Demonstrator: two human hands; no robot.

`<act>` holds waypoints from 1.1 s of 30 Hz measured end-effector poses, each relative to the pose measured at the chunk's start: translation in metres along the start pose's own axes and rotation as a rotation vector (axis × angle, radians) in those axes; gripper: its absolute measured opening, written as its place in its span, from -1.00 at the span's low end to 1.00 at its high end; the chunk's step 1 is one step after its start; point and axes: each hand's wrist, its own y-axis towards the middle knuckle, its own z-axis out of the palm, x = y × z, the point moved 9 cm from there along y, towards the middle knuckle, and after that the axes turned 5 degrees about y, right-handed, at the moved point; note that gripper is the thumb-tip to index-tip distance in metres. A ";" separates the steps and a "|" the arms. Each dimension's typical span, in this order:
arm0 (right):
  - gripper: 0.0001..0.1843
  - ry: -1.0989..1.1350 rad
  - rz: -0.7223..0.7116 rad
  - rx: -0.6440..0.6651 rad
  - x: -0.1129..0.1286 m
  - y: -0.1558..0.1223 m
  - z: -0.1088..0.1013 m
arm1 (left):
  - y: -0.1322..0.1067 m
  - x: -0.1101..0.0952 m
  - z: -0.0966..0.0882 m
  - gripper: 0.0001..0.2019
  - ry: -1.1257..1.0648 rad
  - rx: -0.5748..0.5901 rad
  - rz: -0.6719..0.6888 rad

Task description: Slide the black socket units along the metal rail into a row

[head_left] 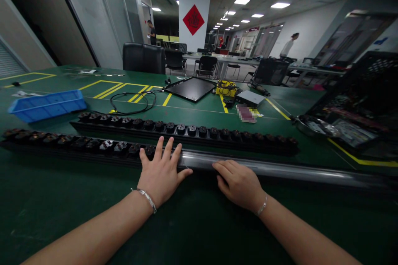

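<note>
A long black power strip (77, 151) lies across the green table in front of me. Sockets line its left part, while its right part shows a smooth, shiny dark surface (280, 170). My left hand (160, 174) rests with spread fingers where the sockets meet the smooth part. To its right, my right hand (239, 182) has its fingers curled over the near edge of the smooth part, with the thumb below. Behind lies a second black power strip (186, 132), sockets facing up along its whole length; neither hand touches it.
On the green table (186, 232) are a blue bin (48, 105), a black cable loop (133, 103), a black flat panel (194, 88), a yellow box (226, 88) with cables and a grey box (250, 98). An open computer case (351, 103) stands right. Two people are in the background.
</note>
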 end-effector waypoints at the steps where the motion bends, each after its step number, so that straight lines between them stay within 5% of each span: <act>1: -0.71 -0.008 -0.002 0.007 0.000 0.000 0.001 | 0.001 0.002 0.001 -0.35 -0.004 0.006 -0.003; 33: -0.76 -0.056 0.012 0.015 0.003 0.000 0.004 | -0.013 -0.030 -0.018 -0.52 -0.225 -0.173 0.151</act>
